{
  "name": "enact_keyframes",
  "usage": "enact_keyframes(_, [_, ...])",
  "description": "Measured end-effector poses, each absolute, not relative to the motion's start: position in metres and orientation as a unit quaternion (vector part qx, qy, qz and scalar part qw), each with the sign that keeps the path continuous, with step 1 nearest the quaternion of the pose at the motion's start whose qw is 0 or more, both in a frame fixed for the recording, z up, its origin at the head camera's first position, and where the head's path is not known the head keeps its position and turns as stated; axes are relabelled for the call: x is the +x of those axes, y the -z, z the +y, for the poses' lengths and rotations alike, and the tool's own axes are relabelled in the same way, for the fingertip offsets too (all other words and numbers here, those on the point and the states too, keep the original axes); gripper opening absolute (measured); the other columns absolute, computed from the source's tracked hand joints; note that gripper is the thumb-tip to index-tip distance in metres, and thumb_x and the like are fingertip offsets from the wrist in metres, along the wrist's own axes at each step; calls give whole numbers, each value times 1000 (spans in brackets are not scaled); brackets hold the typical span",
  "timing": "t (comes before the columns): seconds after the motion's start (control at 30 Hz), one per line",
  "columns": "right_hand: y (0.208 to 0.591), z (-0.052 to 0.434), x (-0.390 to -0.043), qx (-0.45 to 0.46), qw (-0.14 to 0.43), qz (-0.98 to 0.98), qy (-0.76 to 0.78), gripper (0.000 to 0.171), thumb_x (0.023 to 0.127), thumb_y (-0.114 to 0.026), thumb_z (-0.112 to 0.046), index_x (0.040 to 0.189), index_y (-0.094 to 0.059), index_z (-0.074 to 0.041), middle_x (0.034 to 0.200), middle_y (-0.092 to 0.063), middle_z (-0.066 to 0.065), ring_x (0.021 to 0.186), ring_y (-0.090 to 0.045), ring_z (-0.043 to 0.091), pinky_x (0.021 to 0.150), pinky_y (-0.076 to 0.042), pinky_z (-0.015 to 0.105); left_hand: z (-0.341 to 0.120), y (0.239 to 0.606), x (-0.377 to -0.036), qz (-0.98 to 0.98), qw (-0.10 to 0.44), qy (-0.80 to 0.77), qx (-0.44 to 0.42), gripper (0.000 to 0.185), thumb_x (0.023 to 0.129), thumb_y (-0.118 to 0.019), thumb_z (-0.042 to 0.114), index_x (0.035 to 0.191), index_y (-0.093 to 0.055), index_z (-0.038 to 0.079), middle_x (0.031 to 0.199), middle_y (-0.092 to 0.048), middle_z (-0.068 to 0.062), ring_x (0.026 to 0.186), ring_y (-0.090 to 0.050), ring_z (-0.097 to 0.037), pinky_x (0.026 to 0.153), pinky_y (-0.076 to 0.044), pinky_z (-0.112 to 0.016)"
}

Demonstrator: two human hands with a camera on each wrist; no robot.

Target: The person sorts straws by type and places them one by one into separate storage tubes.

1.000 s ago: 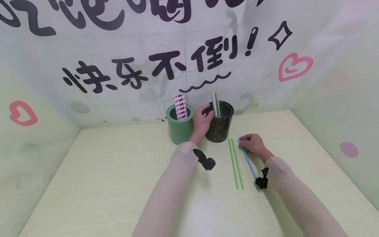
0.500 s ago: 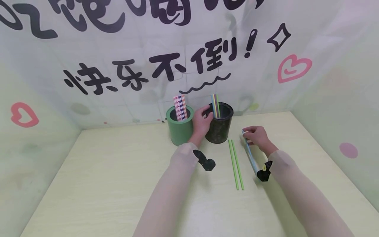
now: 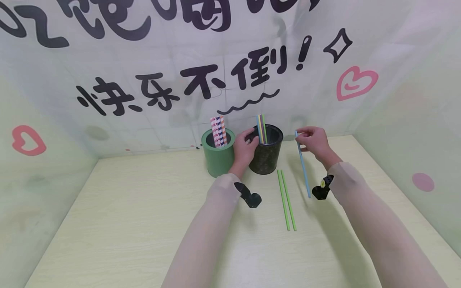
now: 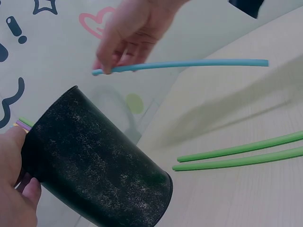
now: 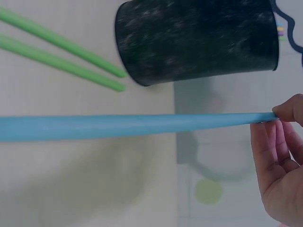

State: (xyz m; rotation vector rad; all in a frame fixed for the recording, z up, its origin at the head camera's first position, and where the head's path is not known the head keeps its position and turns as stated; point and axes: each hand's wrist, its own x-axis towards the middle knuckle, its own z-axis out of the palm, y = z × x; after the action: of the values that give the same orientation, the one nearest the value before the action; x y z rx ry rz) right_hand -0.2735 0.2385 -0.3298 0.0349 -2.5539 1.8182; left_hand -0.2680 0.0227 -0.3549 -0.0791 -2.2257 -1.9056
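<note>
Right hand (image 3: 312,142) pinches the far end of a thin light-blue plastic straw (image 3: 303,165) between thumb and fingertips, lifting it clear of the table so that it hangs slanted, its near end low beside the wrist. Nearest on the pale wooden tabletop (image 3: 144,224), two thin green plastic straws (image 3: 286,200) lie side by side, left of the blue one. Farther back, the left hand (image 3: 246,149) grips the rim of a dark speckled cylindrical cup (image 3: 267,154), already holding a few coloured straws (image 3: 261,128). Judging by this, the blue straw is mid-carry toward that cup; the next move calls for tipping it upright and steering its lower end over the rim. Left of it stands a green cylindrical cup (image 3: 217,154) with striped paper straws (image 3: 218,131). Behind, a white backdrop (image 3: 108,60) shows black lettering and pink hearts.
</note>
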Motion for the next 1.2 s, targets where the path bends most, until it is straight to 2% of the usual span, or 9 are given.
enact_keyframes(0.37, [284,206,-287,33,43,-820,-569,34,84,-58,-4,117,-56,6,84,-52,3,68,-53,10,59,-56,28,23,356,-267,-756,106,645,-33,35,89,-56,5,123,-55,-1,125,-51,-16,115,-49,-24,92,-44,-29])
enact_keyframes(0.8, [221,181,-294,46,114,-773,-623,29,82,-60,-3,111,-59,0,83,-55,3,72,-58,12,56,-54,23,23,357,-269,-755,108,646,-31,35,89,-56,6,124,-55,-1,125,-51,-15,115,-50,-23,92,-44,-27])
enact_keyframes(1.2, [198,160,-304,53,171,-754,-632,26,84,-61,-4,110,-60,-6,87,-54,2,76,-54,13,59,-54,23,22,357,-267,-755,110,645,-38,35,89,-55,4,123,-54,-2,124,-51,-17,114,-49,-25,92,-44,-30])
